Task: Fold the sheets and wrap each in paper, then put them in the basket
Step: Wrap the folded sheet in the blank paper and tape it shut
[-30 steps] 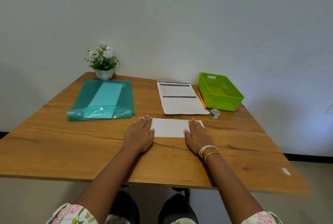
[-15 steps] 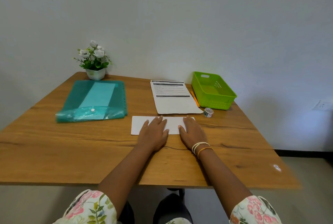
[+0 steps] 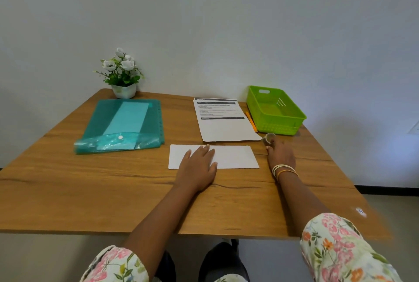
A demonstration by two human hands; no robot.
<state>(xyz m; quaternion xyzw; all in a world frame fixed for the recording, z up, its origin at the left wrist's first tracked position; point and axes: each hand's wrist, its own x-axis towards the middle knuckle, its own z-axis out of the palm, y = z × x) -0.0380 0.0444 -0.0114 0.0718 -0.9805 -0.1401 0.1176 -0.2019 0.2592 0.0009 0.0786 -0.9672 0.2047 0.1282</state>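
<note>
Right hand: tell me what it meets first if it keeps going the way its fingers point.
The right hand points away toward the small tape roll; its fingertips look right at it already. Past that stands the green basket.

My sleeves are short, cream cloth printed with pink and orange flowers and green leaves. On my right wrist I wear thin bangles, several pale and one orange. Dark trousers cover my knees.

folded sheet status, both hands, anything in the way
Left hand flat on folded sheet. Right hand off it, fingertips at tape roll, grip unclear. Basket empty, path clear.
</note>
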